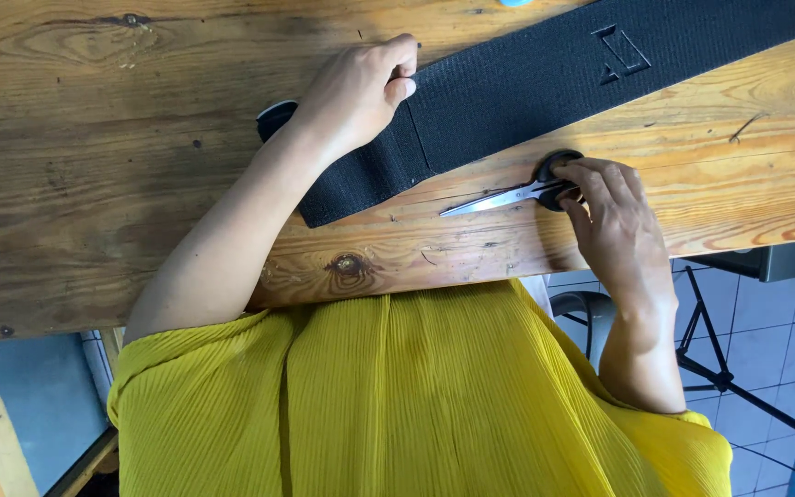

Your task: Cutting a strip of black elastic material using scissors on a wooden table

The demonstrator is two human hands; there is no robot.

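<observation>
Our left hand (356,92) pinches the wide black ribbed elastic band (545,83) lying on the wooden table (94,156); our right hand (614,216) closes on black-handled steel scissors (522,193) just beside the band.

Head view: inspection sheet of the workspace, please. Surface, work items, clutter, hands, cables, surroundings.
Surface: wooden table, knotted and scratched planks.
Job's things: wide black elastic band lying flat across the table, embossed mark near its far end; scissors beside it, blades shut, black handles.
Clutter: dark round object mostly hidden under the wrist; a blue thing at the top edge, too cropped to tell.
Grippers: left hand pinches the band's edge; right hand rests on the scissor handles.
Cables: nothing seen.
Surroundings: tiled floor, black folding stand, yellow pleated garment.
</observation>
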